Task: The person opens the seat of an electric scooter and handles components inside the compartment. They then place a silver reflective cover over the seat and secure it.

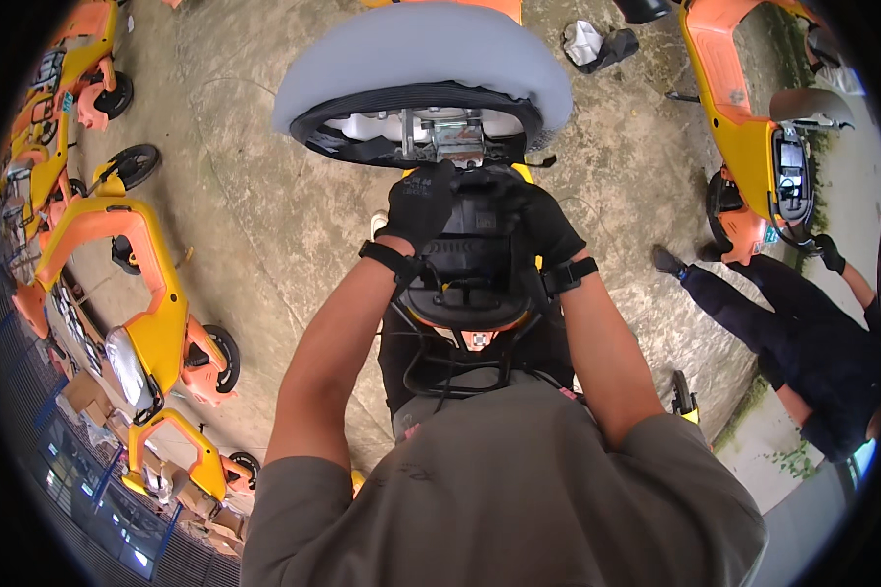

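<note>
A scooter stands right in front of me with its grey-covered seat (421,49) tipped up, its dark underside toward me. Just below the metal hinge bracket (459,142), my left hand (424,205) in a black glove is closed, its fingers curled at the edge of the black compartment (465,259). My right hand (550,223), gloved in black too, bends inward over the compartment's other side. Its fingers are closed against dark parts, and black on black hides what either hand grips. Below lies the scooter's rear rack (460,377), close to my body.
Several yellow and orange scooters (157,323) line the left side, with cardboard boxes (88,396) behind them. At the right, another person (793,323) in dark clothes works beside a scooter (729,88) with a raised seat. A black-and-white bundle (597,46) lies on the concrete floor (235,108).
</note>
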The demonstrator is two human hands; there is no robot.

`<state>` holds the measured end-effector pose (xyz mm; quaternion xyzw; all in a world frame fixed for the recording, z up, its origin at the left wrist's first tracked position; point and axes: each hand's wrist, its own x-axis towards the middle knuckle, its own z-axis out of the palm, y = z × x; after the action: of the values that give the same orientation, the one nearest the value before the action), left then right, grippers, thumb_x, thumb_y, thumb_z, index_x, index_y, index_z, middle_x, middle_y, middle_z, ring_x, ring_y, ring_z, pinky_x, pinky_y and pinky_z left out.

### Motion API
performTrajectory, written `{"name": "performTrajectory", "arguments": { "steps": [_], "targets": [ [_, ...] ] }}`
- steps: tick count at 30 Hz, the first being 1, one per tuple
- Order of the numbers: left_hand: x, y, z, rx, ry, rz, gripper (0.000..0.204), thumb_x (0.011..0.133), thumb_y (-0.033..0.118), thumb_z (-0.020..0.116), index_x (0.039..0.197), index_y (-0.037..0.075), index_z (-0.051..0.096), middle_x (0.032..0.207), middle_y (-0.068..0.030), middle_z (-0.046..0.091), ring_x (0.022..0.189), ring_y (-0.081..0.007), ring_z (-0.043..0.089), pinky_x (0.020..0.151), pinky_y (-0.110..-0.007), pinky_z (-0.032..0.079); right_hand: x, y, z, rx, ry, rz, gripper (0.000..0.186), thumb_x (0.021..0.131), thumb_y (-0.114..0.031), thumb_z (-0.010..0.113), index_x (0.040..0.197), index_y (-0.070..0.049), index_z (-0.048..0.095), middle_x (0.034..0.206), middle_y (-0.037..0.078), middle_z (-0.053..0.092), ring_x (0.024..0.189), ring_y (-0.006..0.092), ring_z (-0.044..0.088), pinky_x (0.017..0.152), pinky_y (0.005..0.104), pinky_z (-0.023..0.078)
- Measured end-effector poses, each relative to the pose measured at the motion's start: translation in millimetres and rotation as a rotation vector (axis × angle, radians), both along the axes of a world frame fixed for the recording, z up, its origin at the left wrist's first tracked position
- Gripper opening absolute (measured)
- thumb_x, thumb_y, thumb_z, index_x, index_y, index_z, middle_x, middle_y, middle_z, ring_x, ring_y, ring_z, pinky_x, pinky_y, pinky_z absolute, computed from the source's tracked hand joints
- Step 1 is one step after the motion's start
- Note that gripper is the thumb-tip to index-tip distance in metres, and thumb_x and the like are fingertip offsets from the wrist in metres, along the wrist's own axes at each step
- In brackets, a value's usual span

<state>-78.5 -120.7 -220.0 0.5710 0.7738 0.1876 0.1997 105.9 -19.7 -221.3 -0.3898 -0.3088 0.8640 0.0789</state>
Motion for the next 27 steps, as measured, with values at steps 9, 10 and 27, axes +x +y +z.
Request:
{"name": "performTrajectory", "arguments": {
  "steps": [9, 10, 27],
  "targets": [
    [-23.0, 23.6, -10.6, -0.234, -0.089, -0.137, 0.026, 0.079, 0.031, 0.062, 0.079, 0.006, 0.068, 0.079, -0.0177, 0.065, 0.080, -0.0357, 0.062, 0.073, -0.048, 0.048, -34.6, -57.5, 29.0, 0.881, -0.146, 0.329, 0.021, 0.077, 0.000, 0.060, 0.097, -0.002, 0.063, 0.089, 0.010, 0.065, 0.082, 0.0243, 0.064, 0.071, 0.0336, 0.051],
    [-27.1, 19.3, -14.1, -0.236, -0.085, -0.127, 0.026, 0.079, 0.031, 0.062, 0.079, 0.006, 0.068, 0.079, -0.0177, 0.065, 0.080, -0.0357, 0.062, 0.073, -0.048, 0.048, -36.8, -55.0, 39.1, 0.727, -0.095, 0.281, 0.020, 0.077, -0.001, 0.061, 0.097, -0.002, 0.064, 0.088, 0.012, 0.065, 0.081, 0.0262, 0.063, 0.070, 0.0347, 0.051],
    [-11.2, 11.5, -21.4, -0.110, -0.499, 0.202, 0.025, 0.079, 0.027, 0.064, 0.086, 0.003, 0.067, 0.086, -0.0189, 0.067, 0.084, -0.0346, 0.065, 0.075, -0.042, 0.050, -13.5, -67.2, 20.7, -0.077, 0.099, -0.001, 0.024, 0.096, -0.017, 0.050, 0.114, -0.005, 0.061, 0.099, 0.002, 0.060, 0.087, 0.0089, 0.055, 0.077, 0.0263, 0.048]
  ]
}}
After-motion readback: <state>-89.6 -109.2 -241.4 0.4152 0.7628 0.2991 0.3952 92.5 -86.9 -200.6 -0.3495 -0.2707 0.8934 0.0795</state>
